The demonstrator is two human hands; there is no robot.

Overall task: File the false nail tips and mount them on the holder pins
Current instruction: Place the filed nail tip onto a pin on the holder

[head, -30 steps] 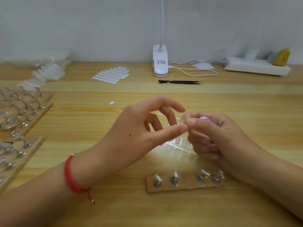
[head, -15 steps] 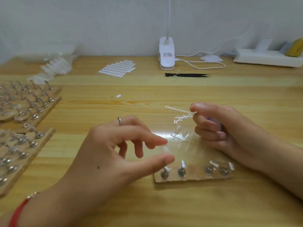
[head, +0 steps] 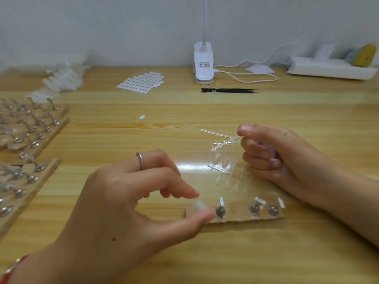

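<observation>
Head view: left hand (head: 123, 201) pinches a clear nail tip (head: 198, 206) between thumb and forefinger at the left end of the cardboard holder (head: 235, 213), near centre of the table (head: 123, 130); whether the tip is seated on a pin cannot be told. Three pins (head: 220, 210) stand to its right. Right hand (head: 287, 160), fingers curled round a purple item (head: 273, 155), rests just beyond the holder's right half. Tips on a sprue (head: 229, 175) lie between that hand and the holder. More holders (head: 30, 130) sit far left.

Glossy wooden table (head: 205, 253); clear plastic nail tip (head: 198, 206).
</observation>
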